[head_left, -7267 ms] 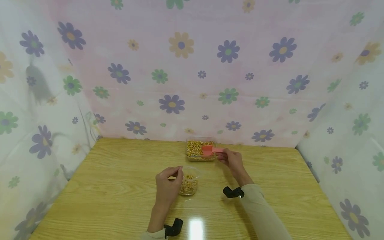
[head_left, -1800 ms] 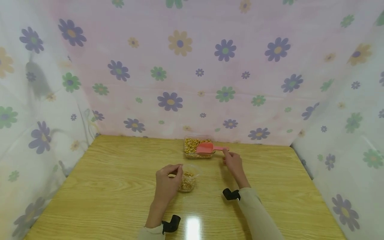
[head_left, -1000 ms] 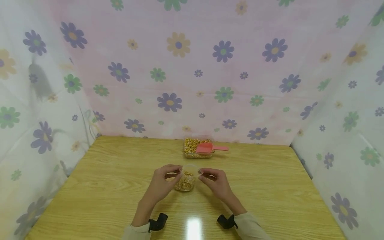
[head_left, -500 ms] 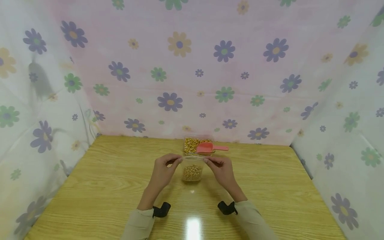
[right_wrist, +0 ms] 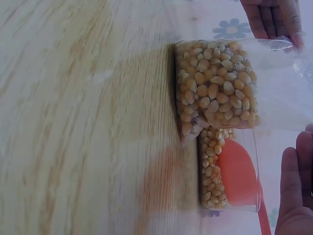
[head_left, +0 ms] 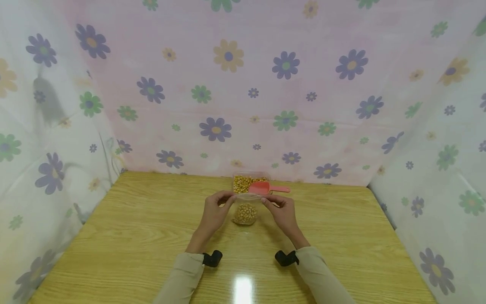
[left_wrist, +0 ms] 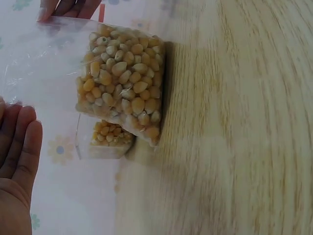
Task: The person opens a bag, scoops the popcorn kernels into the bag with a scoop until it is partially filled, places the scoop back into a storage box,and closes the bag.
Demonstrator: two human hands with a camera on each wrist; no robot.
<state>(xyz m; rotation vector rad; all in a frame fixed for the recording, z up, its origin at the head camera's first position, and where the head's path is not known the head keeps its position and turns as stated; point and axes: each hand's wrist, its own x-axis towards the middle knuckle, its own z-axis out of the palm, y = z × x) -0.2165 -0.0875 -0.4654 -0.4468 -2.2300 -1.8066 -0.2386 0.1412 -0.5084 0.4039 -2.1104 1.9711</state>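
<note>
A clear plastic bag (head_left: 244, 214) part filled with yellow corn kernels stands upright on the table, its top edge drawn straight between both hands. My left hand (head_left: 214, 212) pinches the upper left corner between thumb and fingers. At the opposite corner, my right hand (head_left: 282, 213) holds the bag's edge the same way. The kernels fill the lower part of the bag (left_wrist: 120, 81), as the left wrist view shows. Just behind it, a red scoop (head_left: 260, 188) lies in a clear rectangular container (right_wrist: 255, 147) of corn, its handle sticking out to the right.
The wood-grain table (head_left: 133, 240) runs back to a flower-patterned cloth (head_left: 243, 97), with more of this cloth along both sides. The corn container sits close to the back edge, partly hidden by the bag. A black wrist camera (head_left: 212, 258) is strapped to each forearm.
My right hand has let go of the scoop, leaving it on the container, and taken the bag's right corner. The round mouth has been pulled flat and the bag shifted toward the container.
</note>
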